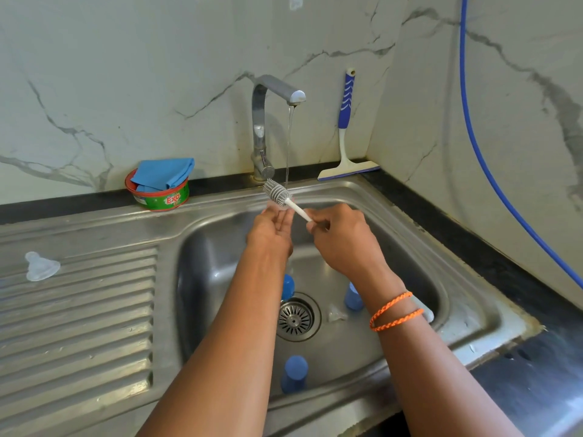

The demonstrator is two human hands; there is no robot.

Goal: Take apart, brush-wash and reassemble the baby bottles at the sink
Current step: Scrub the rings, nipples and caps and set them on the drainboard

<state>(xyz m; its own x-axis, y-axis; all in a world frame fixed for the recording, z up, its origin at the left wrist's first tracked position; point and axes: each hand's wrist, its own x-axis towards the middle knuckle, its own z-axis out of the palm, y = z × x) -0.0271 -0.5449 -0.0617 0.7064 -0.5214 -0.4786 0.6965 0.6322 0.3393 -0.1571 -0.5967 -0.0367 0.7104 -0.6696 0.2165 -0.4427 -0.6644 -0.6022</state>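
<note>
Right hand (pixel 342 238) grips the white handle of the bottle brush (pixel 285 200) with curled fingers, and the grey bristle head of the brush points to about 10 o'clock, just beside the thin stream of water that falls from the tap (pixel 271 102). Left hand (pixel 273 230) is held up next to it over the sink (pixel 410 222), with the fingers almost straight and the palm turned toward the brush; something clear seems to be at its fingertips, but I cannot tell what it is. At the bottom of the sink several bottle parts lie near the drain (pixel 296 316): a blue piece (pixel 287 287) at 12 o'clock from the drain, partly hidden by the left arm, a pale blue cap (pixel 352 297) at 2 o'clock, a clear teat (pixel 336 315) at 3 o'clock just beside the drain, and another blue cap (pixel 294 373) at 6 o'clock. A second clear teat (pixel 41 267) lies apart from them on the ribbed drainboard (pixel 94 310), at 9 o'clock from the sink. On the desk edge behind the sink a green tub of dish soap (pixel 162 197) stands with a blue cloth (pixel 164 173) on it, at 10 o'clock from the hands. A blue and white squeegee (pixel 347 127) leans on the wall at 1 o'clock, and a blue hose (pixel 479 146) hangs down on the right wall. Two orange bands (pixel 394 312) are on the right wrist.
</note>
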